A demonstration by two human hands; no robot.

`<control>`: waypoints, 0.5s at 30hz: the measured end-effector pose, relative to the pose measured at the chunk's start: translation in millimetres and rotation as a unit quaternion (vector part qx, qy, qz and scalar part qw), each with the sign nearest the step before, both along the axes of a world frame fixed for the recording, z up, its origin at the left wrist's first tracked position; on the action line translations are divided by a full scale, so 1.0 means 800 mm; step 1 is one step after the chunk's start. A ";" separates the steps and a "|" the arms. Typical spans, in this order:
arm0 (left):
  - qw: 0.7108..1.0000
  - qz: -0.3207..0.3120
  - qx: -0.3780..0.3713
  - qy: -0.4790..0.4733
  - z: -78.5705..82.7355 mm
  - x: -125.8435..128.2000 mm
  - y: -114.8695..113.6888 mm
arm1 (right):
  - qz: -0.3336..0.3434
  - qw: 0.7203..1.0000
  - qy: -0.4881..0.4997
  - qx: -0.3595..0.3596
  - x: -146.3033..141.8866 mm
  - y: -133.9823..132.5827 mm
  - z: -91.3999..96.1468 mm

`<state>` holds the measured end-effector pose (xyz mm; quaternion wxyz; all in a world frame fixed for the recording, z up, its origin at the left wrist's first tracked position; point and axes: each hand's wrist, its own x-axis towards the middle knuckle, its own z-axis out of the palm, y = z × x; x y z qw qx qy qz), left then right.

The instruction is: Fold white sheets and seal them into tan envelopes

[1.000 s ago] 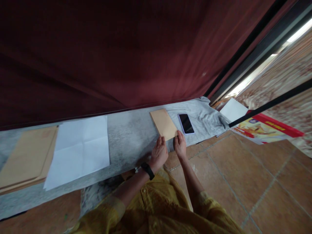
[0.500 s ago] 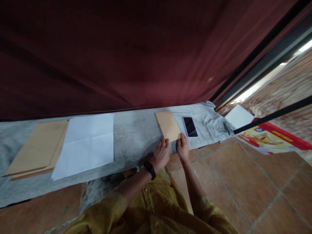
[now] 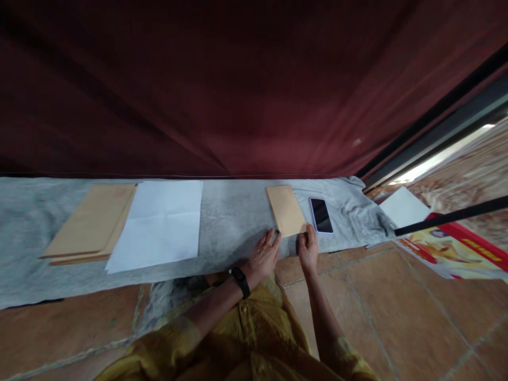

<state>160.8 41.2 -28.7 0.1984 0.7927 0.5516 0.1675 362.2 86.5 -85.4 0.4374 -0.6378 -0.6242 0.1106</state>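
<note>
A small brown envelope (image 3: 286, 209) lies flat on a grey cloth (image 3: 230, 222) spread on the floor. My left hand (image 3: 264, 256) rests open, fingers stretched, with the fingertips at the envelope's near left corner. My right hand (image 3: 308, 248) sits at the near right corner, fingers curled onto the envelope's edge. A black band (image 3: 239, 279) is on my left wrist. A dark phone (image 3: 321, 215) lies on the cloth just right of the envelope.
Further left on the cloth lie a white sheet of paper (image 3: 161, 222) and a stack of large brown envelopes (image 3: 93, 222). A dark red curtain (image 3: 222, 90) hangs behind. At the right are a white sheet (image 3: 404, 206), a red-and-yellow printed sheet (image 3: 452, 248) and a black rod (image 3: 452, 215). Brown floor tiles (image 3: 397, 317) are nearby.
The view has swung left, so everything has shifted right in the picture. My hands stay at the small envelope's near corners; my left fingers have spread flatter.
</note>
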 end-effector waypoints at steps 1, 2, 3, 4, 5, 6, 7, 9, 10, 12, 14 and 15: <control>1.000 -0.002 0.005 -0.001 -0.002 -0.014 -0.004 | 0.000 1.000 -0.006 0.011 -0.002 -0.005 0.001; 1.000 0.002 0.012 0.000 -0.005 -0.029 -0.010 | -0.001 1.000 -0.012 0.021 -0.004 -0.011 0.003; 1.000 0.012 0.021 0.002 -0.008 -0.047 -0.015 | 0.000 0.999 -0.021 0.029 -0.008 -0.018 0.006; 0.999 0.029 0.032 0.004 -0.010 -0.065 -0.021 | 0.003 0.999 -0.028 0.036 -0.013 -0.026 0.008; 0.998 0.049 0.045 0.008 -0.012 -0.085 -0.028 | 0.013 0.998 -0.035 0.040 -0.020 -0.033 0.011; 0.996 0.067 0.058 0.013 -0.014 -0.105 -0.035 | 0.031 0.998 -0.039 0.042 -0.029 -0.039 0.014; 0.993 0.088 0.072 0.018 -0.014 -0.125 -0.042 | 0.055 0.997 -0.041 0.039 -0.039 -0.046 0.016; 0.987 0.125 0.092 0.028 -0.014 -0.164 -0.056 | 0.112 0.993 -0.035 0.024 -0.064 -0.056 0.020; 0.984 0.141 0.099 0.034 -0.014 -0.183 -0.063 | 0.141 0.989 -0.028 0.015 -0.077 -0.060 0.022; 0.977 0.178 0.110 0.047 -0.013 -0.218 -0.078 | 0.192 0.981 -0.014 -0.002 -0.106 -0.065 0.024; 0.969 0.206 0.119 0.060 -0.013 -0.249 -0.091 | 0.227 0.974 -0.004 -0.018 -0.134 -0.067 0.025; 0.966 0.218 0.121 0.065 -0.014 -0.263 -0.098 | 0.243 0.970 0.000 -0.026 -0.147 -0.067 0.025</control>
